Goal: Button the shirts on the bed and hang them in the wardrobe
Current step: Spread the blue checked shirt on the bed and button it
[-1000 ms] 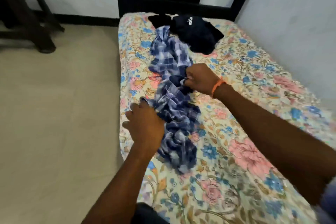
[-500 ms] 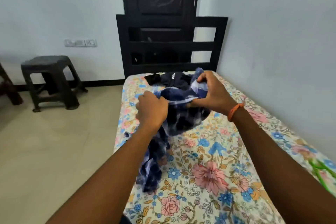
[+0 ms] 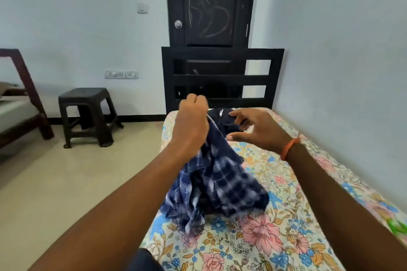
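Note:
A blue and white checked shirt (image 3: 220,182) hangs bunched from my left hand (image 3: 191,123), which grips its top edge above the bed. Its lower part rests on the floral bedsheet (image 3: 264,237). My right hand (image 3: 257,130) hovers just right of the shirt with fingers spread and thumb out, holding nothing. Behind my hands a dark navy garment (image 3: 222,116) with a small white mark lies near the headboard.
The black slatted headboard (image 3: 222,77) stands against a dark door (image 3: 211,4). A wall runs along the bed's right side. Left of the bed is open floor with a black plastic stool (image 3: 87,114) and a wooden frame (image 3: 24,94).
Both hands lifted the checked shirt off the bed. My right hand has since let go and opened, while my left hand raised the shirt higher. The view tilted upward.

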`<move>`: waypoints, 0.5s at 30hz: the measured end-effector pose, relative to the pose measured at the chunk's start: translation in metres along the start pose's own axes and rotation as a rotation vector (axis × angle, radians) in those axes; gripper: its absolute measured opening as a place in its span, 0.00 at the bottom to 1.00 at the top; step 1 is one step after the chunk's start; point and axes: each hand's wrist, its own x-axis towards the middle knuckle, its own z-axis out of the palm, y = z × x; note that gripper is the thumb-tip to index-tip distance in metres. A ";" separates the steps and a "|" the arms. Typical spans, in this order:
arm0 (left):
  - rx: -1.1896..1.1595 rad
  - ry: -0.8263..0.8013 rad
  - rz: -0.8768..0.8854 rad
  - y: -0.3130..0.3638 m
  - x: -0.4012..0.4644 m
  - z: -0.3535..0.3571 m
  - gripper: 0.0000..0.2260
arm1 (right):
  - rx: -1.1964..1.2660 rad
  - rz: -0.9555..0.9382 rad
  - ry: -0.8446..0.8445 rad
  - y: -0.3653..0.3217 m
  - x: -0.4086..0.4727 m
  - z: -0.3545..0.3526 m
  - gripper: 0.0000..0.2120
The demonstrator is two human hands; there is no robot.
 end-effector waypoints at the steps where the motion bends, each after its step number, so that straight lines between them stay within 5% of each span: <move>1: -0.006 0.012 0.044 0.006 0.002 -0.002 0.13 | -0.034 -0.039 0.057 -0.004 0.002 0.010 0.24; 3: -0.021 0.071 0.103 0.012 0.009 -0.011 0.11 | -0.166 -0.054 0.191 -0.015 0.006 0.022 0.14; 7: -0.108 0.189 0.111 0.015 0.020 -0.032 0.05 | 0.114 -0.025 0.218 -0.033 -0.001 0.031 0.24; 9: -0.084 0.234 0.121 0.016 0.021 -0.039 0.05 | 0.044 -0.047 0.262 -0.040 -0.002 0.040 0.16; 15: 0.561 0.398 0.406 -0.013 0.013 -0.042 0.12 | 0.185 0.133 0.557 -0.034 0.012 0.005 0.04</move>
